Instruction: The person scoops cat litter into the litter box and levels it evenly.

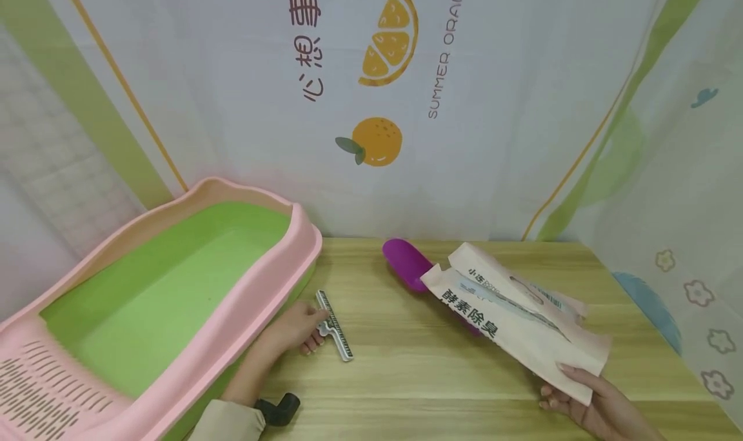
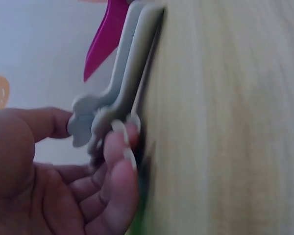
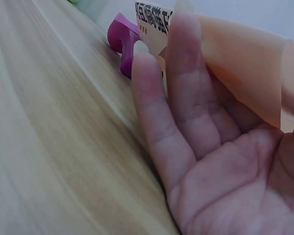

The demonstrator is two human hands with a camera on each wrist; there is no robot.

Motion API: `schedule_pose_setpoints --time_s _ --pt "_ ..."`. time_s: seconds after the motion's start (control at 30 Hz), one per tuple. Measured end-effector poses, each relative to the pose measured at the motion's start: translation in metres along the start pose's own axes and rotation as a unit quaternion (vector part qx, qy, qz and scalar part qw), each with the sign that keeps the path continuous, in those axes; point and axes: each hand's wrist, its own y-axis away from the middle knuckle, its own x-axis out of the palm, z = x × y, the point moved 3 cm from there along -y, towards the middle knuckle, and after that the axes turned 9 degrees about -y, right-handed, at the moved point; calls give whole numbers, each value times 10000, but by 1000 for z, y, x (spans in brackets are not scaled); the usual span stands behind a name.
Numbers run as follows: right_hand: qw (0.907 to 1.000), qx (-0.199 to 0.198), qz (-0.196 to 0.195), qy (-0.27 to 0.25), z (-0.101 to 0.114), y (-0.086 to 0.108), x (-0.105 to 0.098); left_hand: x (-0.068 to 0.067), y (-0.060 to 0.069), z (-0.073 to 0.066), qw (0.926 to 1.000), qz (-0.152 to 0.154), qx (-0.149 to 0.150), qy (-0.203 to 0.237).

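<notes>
In the head view my left hand (image 1: 298, 328) pinches the tab of a long, pale bag clip (image 1: 335, 325) at the table, beside the litter box. The left wrist view shows the thumb on one tab of this clip (image 2: 125, 73) and curled fingers at the other. On the right, my right hand (image 1: 600, 405) grips the near end of a flat, creased cat litter bag (image 1: 516, 325) with dark printing. The bag's far end lies over part of a purple scoop (image 1: 404, 262), whose handle is mostly hidden. In the right wrist view the bag (image 3: 245, 63) is between thumb and fingers.
A green litter box with a pink rim (image 1: 278, 260) takes up the left side, with slots at its near end. Printed curtains (image 1: 493, 138) hang behind and to the right of the wooden table (image 1: 418, 376). A black strap piece (image 1: 280, 410) sticks out at my left wrist.
</notes>
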Motion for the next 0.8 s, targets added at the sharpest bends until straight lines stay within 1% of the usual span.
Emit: schedule_pose_setpoints --time_s 0.07,0.13,0.2,0.3,0.43,0.53,0.67,0.73,0.8 --pt "10000 -13 -41 17 0 1 1 -1 1 -3 9990 -381 -3 -228" --pt "9999 -11 -108 20 0 1 1 -1 1 -5 9963 -726 -18 -470" --pt "9998 -31 -185 29 0 1 1 -1 2 -8 9926 -993 -54 -693" --pt "9997 -51 -235 39 0 1 2 1 3 -11 9890 -1176 -160 -882" --pt "9998 -78 -200 54 -1 1 1 4 5 -15 9847 -1345 -205 -1090" --pt "9998 -75 -165 13 -1 1 1 5 6 -17 9752 -1572 -160 -1549" --pt "9997 -40 -223 -17 -1 1 2 6 8 -18 9578 -1879 -96 -2172" --pt "9996 -27 -293 47 0 1 2 5 9 -19 9531 -1971 -89 -2295" --pt "9994 -16 -330 118 1 1 2 5 9 -20 9499 -2036 -86 -2371"
